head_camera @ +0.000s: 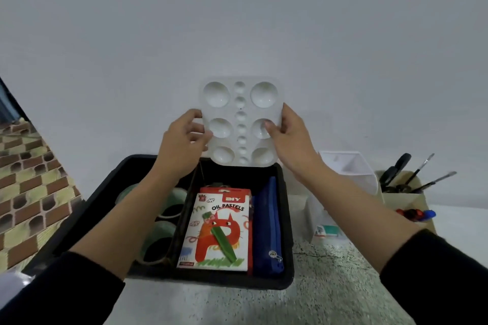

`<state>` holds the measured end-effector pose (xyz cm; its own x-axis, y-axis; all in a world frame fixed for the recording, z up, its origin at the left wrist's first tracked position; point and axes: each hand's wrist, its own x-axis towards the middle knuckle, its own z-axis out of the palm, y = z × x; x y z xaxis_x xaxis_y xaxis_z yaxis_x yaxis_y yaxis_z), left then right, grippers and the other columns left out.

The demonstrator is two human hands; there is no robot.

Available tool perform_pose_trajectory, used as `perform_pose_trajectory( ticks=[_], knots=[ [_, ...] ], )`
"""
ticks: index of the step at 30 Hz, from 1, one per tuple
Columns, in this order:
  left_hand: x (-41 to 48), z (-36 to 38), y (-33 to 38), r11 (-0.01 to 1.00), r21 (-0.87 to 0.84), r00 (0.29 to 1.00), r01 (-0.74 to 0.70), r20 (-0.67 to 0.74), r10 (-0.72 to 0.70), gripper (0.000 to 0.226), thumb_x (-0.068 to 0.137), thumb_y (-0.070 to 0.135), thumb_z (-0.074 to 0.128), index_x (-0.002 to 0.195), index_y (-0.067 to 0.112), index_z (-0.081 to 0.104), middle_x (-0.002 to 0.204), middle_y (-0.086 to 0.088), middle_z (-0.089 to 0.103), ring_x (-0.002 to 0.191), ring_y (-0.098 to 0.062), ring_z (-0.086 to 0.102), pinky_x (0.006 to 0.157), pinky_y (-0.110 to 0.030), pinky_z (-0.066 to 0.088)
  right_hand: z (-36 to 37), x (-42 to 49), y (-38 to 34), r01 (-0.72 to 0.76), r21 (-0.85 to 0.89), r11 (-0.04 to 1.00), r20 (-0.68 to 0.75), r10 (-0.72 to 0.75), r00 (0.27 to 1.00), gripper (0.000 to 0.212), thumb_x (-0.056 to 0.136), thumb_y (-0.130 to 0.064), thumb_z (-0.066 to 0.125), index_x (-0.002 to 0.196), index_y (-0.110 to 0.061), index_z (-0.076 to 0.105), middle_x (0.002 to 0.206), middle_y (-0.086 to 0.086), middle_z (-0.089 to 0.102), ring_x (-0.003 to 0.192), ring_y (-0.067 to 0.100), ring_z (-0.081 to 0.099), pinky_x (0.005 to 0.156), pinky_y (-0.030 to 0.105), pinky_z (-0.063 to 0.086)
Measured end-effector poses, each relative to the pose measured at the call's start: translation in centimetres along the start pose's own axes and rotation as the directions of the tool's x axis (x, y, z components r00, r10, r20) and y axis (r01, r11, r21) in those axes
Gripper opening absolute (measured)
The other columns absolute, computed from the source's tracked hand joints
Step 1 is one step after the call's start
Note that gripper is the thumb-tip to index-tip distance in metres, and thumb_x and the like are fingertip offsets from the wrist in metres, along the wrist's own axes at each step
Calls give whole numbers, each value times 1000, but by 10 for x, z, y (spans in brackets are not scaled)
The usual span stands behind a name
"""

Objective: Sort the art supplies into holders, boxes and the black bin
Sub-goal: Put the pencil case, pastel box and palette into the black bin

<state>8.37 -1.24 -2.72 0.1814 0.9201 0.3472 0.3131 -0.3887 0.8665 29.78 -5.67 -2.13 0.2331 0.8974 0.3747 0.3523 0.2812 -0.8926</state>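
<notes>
Both hands, left hand [184,134] and right hand [286,134], pinch the white palette [241,103] by its side edges; it should be lowered flat into the black bin [286,219] just below them.

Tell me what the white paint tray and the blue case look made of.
The paint tray looks like glossy white plastic, probably: its smooth moulded wells catch soft highlights. The blue case looks like matte fabric, with a zip and a metal pull.

"DIY" and "OIL PASTELS" on pastel box [216,229]
</notes>
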Motion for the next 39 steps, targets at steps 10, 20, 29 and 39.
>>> perform_pose_trajectory(
  ticks=[10, 20, 29, 39],
  knots=[
    [37, 10, -67, 972, 233, 998, -38, 51, 27, 6, 97, 17, 64, 94, 21, 66, 89, 4, 73, 80, -13, 72, 81, -43, 60, 25, 24, 70, -77, -353, 932, -71, 56, 996, 6, 98, -16, 61, 92, -14, 60, 77, -7, 56, 67, 5, 50, 62, 17, 40],
    [40, 15, -113, 912, 405, 997, -69, 58, 50, 4, 97, 17, 66, 94, 16, 69, 85, 8, 70, 74, 1, 63, 69, -19, 47, 44, 22, 106, -120, -500, 857, -69, 99, 993, 12, 86, -20, 75, 85, -12, 66, 84, -1, 65, 79, 20, 62, 73, 42, 54],
    [37, 6, -122, 876, 471, 989, -99, 141, 35, 12, 96, 20, 67, 87, 12, 68, 78, 10, 69, 65, -6, 58, 62, -16, 39, 43, 14, 111, -40, -537, 843, -29, 29, 999, 22, 88, -21, 75, 76, -8, 62, 69, -1, 62, 63, 14, 56, 60, 35, 49],
    [30, 10, -123, 928, 373, 997, 9, 66, -37, 27, 103, 30, 55, 88, 10, 66, 81, -6, 64, 75, -21, 56, 68, -25, 42, 46, 19, 110, 13, -719, 695, 186, 174, 967, 28, 101, -33, 56, 84, -13, 45, 84, 3, 57, 83, 25, 58, 78, 37, 43]
  ],
)
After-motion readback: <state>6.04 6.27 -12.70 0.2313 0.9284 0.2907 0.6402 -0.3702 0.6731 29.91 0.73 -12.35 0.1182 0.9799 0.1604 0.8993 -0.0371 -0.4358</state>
